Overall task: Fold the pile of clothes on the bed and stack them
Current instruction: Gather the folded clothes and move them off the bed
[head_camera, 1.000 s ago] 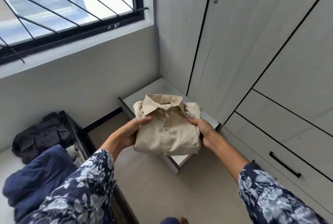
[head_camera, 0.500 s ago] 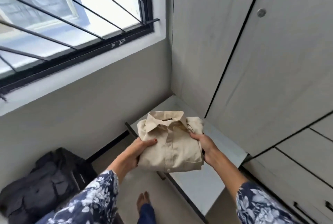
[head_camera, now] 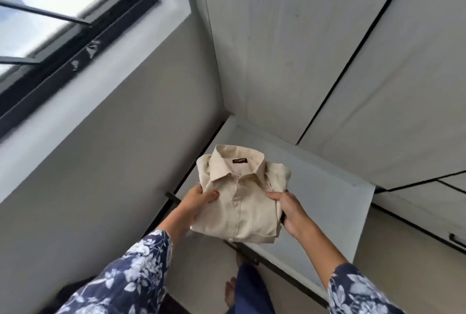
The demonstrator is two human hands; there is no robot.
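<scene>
Folded beige shirt (head_camera: pixel 240 197) held in the air, collar away from the person, above a white side table (head_camera: pixel 335 202) by the wardrobe (head_camera: pixel 327 61); left hand (head_camera: pixel 199 200) grips its left edge, thumb on top; right hand (head_camera: pixel 290 206) grips right edge, fingers curled round the fold; floral sleeves (head_camera: pixel 131 278) at bottom; window (head_camera: pixel 63 18) upper left.

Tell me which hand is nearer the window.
Left. The left hand grips the folded shirt's window-side edge; the right hand grips the edge facing away from the window.
</scene>
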